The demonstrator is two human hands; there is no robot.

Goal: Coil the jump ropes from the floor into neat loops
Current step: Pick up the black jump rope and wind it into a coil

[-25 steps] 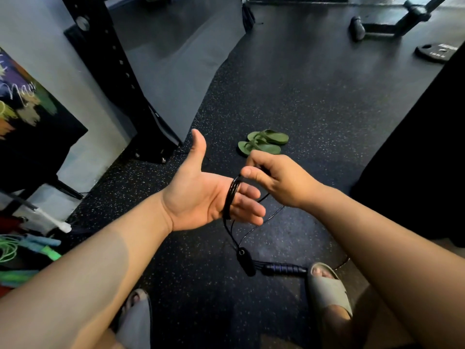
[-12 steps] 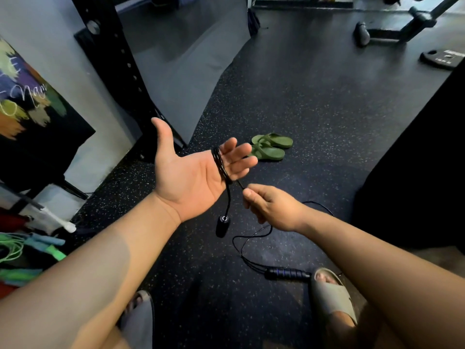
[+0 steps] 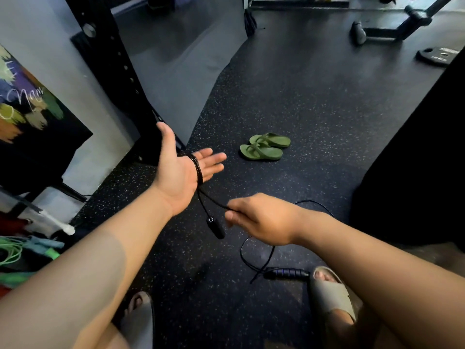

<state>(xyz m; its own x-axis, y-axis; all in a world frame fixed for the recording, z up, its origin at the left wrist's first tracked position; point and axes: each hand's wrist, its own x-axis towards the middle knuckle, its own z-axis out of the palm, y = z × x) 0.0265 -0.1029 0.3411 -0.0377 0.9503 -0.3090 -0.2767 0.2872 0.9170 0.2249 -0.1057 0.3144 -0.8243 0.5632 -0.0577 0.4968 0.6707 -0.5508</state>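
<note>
A thin black jump rope (image 3: 198, 170) is wound in several turns around the palm of my left hand (image 3: 181, 172), which is held flat, palm up, fingers spread. One black handle (image 3: 216, 227) dangles below that hand. My right hand (image 3: 259, 219) pinches the rope's free length just right of the wraps. The rest of the rope (image 3: 254, 258) loops on the floor to the second black handle (image 3: 286, 274), lying by my right foot.
Green flip-flops (image 3: 264, 147) lie on the speckled black floor ahead. A black rack upright (image 3: 110, 71) and a painted board (image 3: 30, 117) stand at left. Green and teal ropes (image 3: 22, 250) are piled at the lower left. A weight plate (image 3: 437, 55) and bench frame are far right.
My right hand has come down from my left fingers and pulled the rope out low and right. My left hand rose and tilted flatter, and the dangling handle lifted off the floor.
</note>
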